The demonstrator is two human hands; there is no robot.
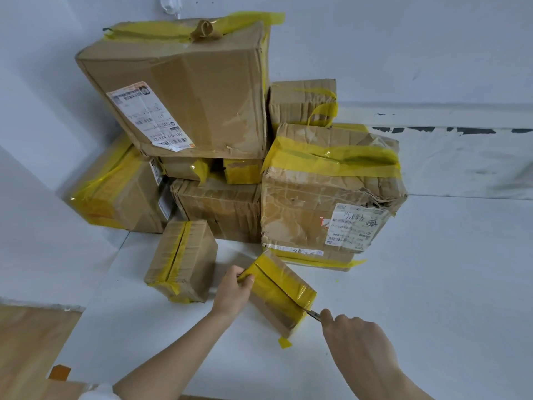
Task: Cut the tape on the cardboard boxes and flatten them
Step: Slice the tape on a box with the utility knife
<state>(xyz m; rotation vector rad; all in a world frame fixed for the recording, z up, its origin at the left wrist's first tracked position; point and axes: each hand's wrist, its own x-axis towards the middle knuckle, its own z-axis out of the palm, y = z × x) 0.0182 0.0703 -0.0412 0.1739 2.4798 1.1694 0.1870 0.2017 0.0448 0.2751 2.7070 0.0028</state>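
Note:
A small cardboard box (278,310) wrapped in yellow tape lies tilted on the white table (418,284) in front of me. My left hand (232,290) grips its far left corner, thumb on the tape. My right hand (354,339) holds a small knife (313,314), its blade tip touching the tape at the box's near right end, on the seam line. Another small taped box (184,261) lies to the left of it.
A pile of several taped cardboard boxes stands against the wall: a large one (184,90) on top, a crushed one with a label (328,197) at the right. A strip of wooden floor (31,342) shows at lower left.

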